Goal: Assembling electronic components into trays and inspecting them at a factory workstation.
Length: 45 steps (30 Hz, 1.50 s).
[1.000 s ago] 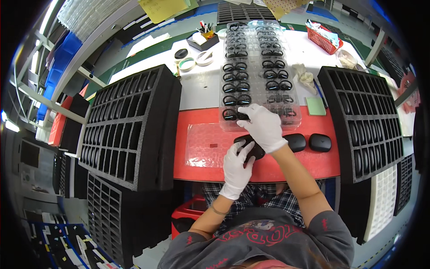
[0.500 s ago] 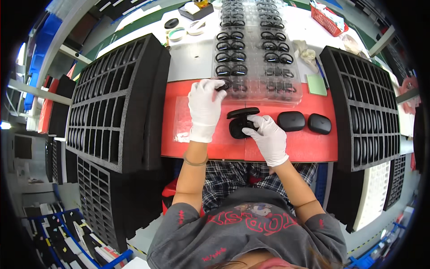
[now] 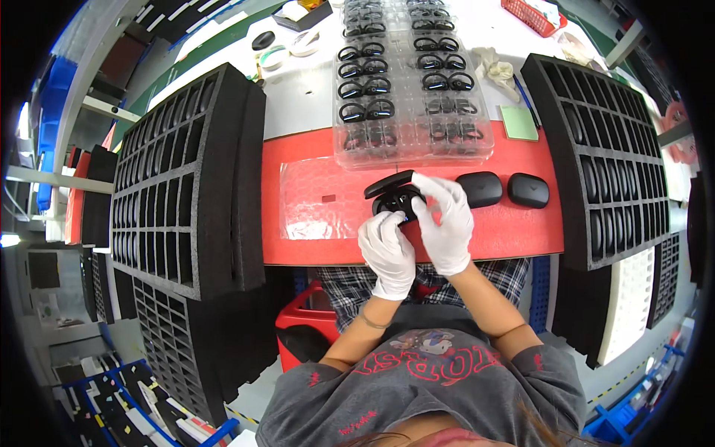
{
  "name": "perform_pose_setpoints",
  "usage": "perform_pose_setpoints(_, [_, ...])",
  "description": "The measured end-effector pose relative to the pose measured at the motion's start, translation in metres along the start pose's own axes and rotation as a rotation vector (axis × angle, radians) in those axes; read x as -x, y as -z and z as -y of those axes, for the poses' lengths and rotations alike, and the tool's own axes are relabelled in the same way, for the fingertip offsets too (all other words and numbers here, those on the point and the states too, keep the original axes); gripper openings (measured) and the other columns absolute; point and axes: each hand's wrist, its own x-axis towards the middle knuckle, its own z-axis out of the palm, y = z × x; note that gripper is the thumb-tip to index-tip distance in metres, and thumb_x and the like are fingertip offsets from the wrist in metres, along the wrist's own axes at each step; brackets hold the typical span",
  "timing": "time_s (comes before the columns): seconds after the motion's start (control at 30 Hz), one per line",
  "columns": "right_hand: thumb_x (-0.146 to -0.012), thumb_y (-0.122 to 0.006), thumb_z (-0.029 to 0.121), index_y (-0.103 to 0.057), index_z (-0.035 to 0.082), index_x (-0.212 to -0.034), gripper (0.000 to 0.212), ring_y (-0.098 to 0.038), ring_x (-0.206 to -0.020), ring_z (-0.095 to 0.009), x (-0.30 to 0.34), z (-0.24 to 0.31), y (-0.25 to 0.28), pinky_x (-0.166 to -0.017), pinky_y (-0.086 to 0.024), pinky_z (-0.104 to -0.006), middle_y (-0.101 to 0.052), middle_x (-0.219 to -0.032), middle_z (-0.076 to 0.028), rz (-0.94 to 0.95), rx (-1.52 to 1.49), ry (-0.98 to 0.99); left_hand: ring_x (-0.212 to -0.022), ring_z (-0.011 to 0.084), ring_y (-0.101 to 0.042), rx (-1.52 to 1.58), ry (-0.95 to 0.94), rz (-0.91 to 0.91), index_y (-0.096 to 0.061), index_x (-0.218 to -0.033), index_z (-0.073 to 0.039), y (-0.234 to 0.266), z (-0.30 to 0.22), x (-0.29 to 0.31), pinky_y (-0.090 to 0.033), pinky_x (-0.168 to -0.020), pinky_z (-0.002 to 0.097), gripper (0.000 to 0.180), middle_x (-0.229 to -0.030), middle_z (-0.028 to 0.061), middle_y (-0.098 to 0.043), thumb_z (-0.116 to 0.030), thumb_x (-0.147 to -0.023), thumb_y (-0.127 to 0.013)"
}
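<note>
An open black earphone charging case (image 3: 387,200) is at the front of the red mat, its lid tilted up along the far side. Small shiny parts show inside, partly covered by fingers. My left hand (image 3: 387,249) is closed at the case's near edge, fingertips bunched against it; any small piece in them is hidden. On the right side my right hand (image 3: 447,223) grips the case, thumb by the body and forefinger by the lid. Beyond lies a clear plastic tray (image 3: 406,153) of black ear-hook earphones (image 3: 366,111); several front slots look see-through and hard to read.
Two closed black cases (image 3: 528,191) sit right of my right hand. Black slotted foam racks (image 3: 195,179) flank the mat, the right rack (image 3: 607,171) holding several cases. A clear plastic bag (image 3: 316,201), green notepad (image 3: 519,123), pen (image 3: 525,99) and red basket (image 3: 532,16) lie around.
My left hand has come back from the earphone tray to the near edge of the case. My right forefinger has shifted up toward the lid. The view has moved slightly.
</note>
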Motion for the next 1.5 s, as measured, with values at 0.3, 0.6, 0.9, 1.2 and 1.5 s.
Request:
perform_pose_setpoints(0.3, [-0.081, -0.076, 0.003, -0.073, 0.017, -0.117, 0.038, -0.065, -0.068, -0.019, 0.056, -0.004, 0.031, -0.058, -0.052, -0.0297, -0.071, -0.098, -0.007, 0.144, -0.054, -0.113, -0.098, 0.0298, -0.053, 0.135, -0.025, -0.087, -0.063, -0.121, -0.008, 0.008, 0.017, 0.032, -0.046, -0.085, 0.0412, 0.034, -0.1, 0.0101, -0.056, -0.009, -0.09, -0.074])
perform_pose_setpoints(0.6, [-0.083, -0.071, -0.002, -0.077, 0.016, -0.109, 0.032, -0.066, -0.104, -0.025, 0.004, 0.001, 0.008, -0.081, -0.057, -0.0337, -0.067, -0.118, -0.008, 0.218, 0.003, -0.037, -0.06, 0.0182, -0.06, 0.18, -0.108, -0.012, -0.076, -0.108, -0.017, 0.035, 0.036, 0.024, -0.045, -0.054, 0.0311, 0.041, -0.076, -0.0015, -0.069, -0.016, -0.069, -0.088])
perform_pose_setpoints(0.9, [-0.082, -0.072, -0.004, -0.077, 0.016, -0.106, 0.031, -0.068, -0.096, -0.024, 0.012, -0.008, 0.015, -0.076, -0.057, -0.0326, -0.07, -0.113, -0.007, 0.111, -0.058, -0.057, -0.08, 0.0219, -0.071, 0.127, -0.339, 0.245, -0.078, -0.108, -0.015, 0.046, 0.065, -0.018, -0.057, -0.066, 0.0319, 0.036, -0.093, 0.0039, -0.072, -0.001, -0.074, -0.077])
perform_pose_setpoints(1.2, [-0.082, -0.079, 0.022, -0.063, 0.012, -0.13, 0.052, -0.06, -0.111, -0.034, -0.021, -0.043, 0.072, -0.092, -0.05, -0.0436, -0.063, -0.123, -0.014, 0.144, 0.681, -0.062, -0.109, 0.0331, -0.066, 0.12, -0.308, 0.337, -0.07, -0.123, -0.005, 0.055, 0.054, -0.026, -0.053, -0.095, 0.0417, 0.034, -0.118, 0.0128, -0.07, -0.009, -0.089, -0.069])
perform_pose_setpoints(1.5, [-0.055, -0.091, 0.043, -0.07, 0.005, -0.099, 0.062, -0.057, -0.096, -0.031, -0.028, -0.014, 0.126, -0.084, -0.049, -0.0422, -0.057, -0.108, -0.012, 0.492, 0.624, -0.101, -0.101, 0.0317, -0.066, 0.077, -0.311, 0.225, -0.073, -0.113, -0.004, 0.046, 0.043, -0.037, -0.051, -0.093, 0.042, 0.027, -0.109, 0.0096, -0.072, -0.014, -0.087, -0.075])
